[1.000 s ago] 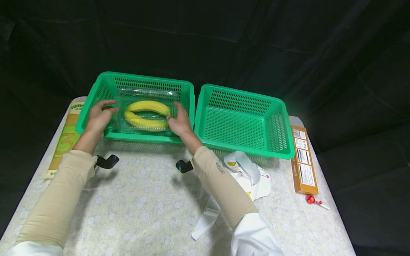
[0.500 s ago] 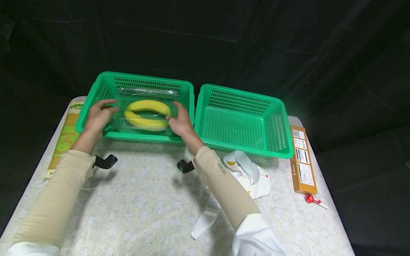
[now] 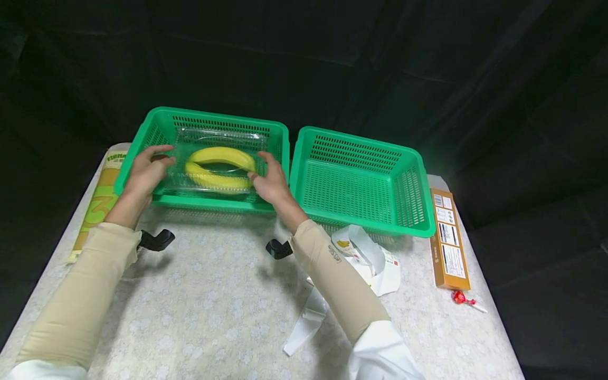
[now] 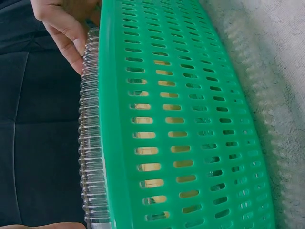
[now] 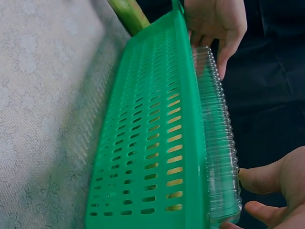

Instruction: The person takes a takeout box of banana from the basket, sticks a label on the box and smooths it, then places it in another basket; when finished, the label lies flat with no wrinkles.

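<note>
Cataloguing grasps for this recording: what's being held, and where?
The clear plastic container, by its short ends: left hand at one, right hand at the other.

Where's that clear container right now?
In the head view, the clear container is at the left green basket, between left hand and right hand, with yellow bananas showing through; wrist views show it above the rim.
</note>
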`<action>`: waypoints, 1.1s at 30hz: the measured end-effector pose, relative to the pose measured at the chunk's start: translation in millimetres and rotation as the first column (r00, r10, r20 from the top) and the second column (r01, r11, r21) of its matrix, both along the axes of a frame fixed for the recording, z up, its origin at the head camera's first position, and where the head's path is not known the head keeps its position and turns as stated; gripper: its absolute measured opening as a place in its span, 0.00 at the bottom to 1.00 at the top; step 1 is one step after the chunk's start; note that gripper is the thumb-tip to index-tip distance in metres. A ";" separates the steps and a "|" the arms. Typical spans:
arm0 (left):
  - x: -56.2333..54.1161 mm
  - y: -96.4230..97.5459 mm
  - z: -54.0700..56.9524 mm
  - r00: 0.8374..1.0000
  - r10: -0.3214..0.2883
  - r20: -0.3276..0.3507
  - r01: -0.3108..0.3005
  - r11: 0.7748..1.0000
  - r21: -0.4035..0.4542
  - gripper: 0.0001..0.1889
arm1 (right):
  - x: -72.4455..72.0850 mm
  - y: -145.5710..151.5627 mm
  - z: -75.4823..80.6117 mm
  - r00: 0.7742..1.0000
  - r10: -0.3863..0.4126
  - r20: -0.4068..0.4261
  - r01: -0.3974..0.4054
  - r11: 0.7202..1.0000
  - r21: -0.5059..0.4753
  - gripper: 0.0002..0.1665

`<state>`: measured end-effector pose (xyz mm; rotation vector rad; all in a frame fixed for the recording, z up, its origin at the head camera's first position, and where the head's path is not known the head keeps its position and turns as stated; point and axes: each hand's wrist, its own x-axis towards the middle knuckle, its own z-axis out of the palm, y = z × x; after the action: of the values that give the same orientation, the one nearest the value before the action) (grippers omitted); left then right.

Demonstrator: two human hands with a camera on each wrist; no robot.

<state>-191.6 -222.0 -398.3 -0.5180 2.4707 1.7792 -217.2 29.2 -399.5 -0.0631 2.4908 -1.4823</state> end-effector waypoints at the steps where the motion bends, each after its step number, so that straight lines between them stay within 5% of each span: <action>1: 0.2 0.1 0.5 1.000 -0.003 -0.001 0.003 1.000 -0.004 0.27 | 0.4 0.3 0.8 1.000 0.000 -0.002 0.000 1.000 0.002 0.35; 33: 14.0 -2.6 9.2 0.998 -0.049 -0.035 0.049 0.999 0.006 0.28 | 13.9 12.4 16.5 0.995 0.070 -0.073 -0.069 0.997 0.020 0.33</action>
<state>-177.6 -224.6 -389.1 -0.4251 2.4762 1.7937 -203.4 41.6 -383.0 -0.2029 2.5307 -1.4559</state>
